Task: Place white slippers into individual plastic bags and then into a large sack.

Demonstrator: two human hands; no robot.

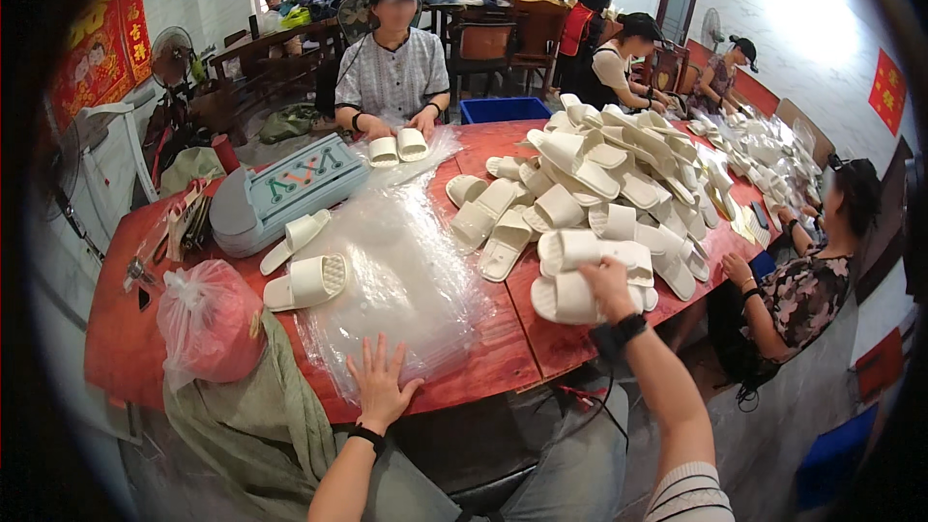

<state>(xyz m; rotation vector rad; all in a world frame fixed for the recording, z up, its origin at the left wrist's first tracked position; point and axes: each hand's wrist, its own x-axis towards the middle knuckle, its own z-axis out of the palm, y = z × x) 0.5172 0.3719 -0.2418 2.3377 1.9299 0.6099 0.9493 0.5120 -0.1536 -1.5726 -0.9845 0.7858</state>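
Note:
My left hand [379, 385] lies with fingers spread on the near edge of a stack of clear plastic bags [391, 271]. At the near side of a big heap of cream slippers [619, 169], my right hand [609, 290] is closed round a cream slipper [561, 300]. A second slipper [568, 251] lies right against it, on its far side; whether my fingers hold that one too is hidden. Left of the bags rest two loose slippers, one with its textured sole showing [307, 283] and a narrower-looking one [295, 240] beyond it.
A grey plastic case [290, 193] and a pink bag in clear plastic [213, 324] stand at the left of the red table [126, 329]. Across it, a person [393, 77] handles two slippers [397, 148] by a blue crate [503, 110]. Another person [812, 271] sits at the right.

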